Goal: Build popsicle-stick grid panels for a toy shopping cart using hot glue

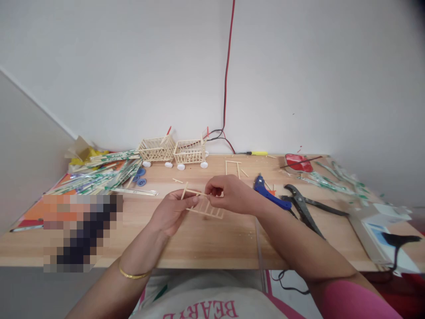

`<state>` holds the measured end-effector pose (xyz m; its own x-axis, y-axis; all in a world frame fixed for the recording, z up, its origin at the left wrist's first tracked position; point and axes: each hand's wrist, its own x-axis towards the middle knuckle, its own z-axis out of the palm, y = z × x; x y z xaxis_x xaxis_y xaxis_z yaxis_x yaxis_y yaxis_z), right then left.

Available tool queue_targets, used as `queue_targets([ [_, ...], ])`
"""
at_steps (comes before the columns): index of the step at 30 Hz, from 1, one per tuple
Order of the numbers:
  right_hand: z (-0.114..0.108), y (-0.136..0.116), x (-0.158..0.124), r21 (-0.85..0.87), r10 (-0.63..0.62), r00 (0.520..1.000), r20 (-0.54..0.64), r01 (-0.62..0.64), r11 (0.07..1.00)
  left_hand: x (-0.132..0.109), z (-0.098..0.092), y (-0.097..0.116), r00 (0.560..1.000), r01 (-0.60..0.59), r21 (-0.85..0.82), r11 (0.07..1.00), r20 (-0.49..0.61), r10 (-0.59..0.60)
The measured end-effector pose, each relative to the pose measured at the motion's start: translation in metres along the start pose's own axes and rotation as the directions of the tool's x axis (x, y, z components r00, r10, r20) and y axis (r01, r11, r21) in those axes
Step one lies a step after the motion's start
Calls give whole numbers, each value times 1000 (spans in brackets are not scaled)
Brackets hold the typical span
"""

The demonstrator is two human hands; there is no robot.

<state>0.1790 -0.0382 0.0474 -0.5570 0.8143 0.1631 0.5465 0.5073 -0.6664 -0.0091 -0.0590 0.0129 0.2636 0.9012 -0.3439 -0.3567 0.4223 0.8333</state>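
My left hand (177, 208) is closed around one end of a small frame of wooden sticks (207, 213), thumb on top, holding it just above the table. The frame looks like a ladder, with several thin crossbars between longer sticks. At its far edge my right hand (223, 193) pinches with thumb and forefinger by the end of a stick (195, 192). Whether those fingertips grip that stick or a smaller piece is hidden. Behind the hands stand two little stick-built carts, a left one (156, 150) and a right one (190, 152), both on white round wheels.
Wrapped chopsticks (109, 173) pile up at the left beside blue discs (141, 181). On the right lie a blue glue gun (270, 193), black-handled pliers (300, 204), a red dish (299, 163) and a white box (372, 230). A yellow-handled tool (259, 153) rests by the wall.
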Motion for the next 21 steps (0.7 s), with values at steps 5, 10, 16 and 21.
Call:
queue_targets([
  [5,-2,0,1,23,-28,1000,15,27,999,1,-1,-1,999,-41,26,999,3,41],
  [10,-1,1,1,36,-12,1000,24,11,999,0,-1,0,1000,13,0,1000,-3,-13],
  [16,0,3,3,66,17,998,54,-21,998,1,-1,-1,1000,-10,-19,1000,-3,9],
  [21,1,4,3,105,42,996,80,-50,993,2,-2,-4,1000,-17,-42,999,1,17],
])
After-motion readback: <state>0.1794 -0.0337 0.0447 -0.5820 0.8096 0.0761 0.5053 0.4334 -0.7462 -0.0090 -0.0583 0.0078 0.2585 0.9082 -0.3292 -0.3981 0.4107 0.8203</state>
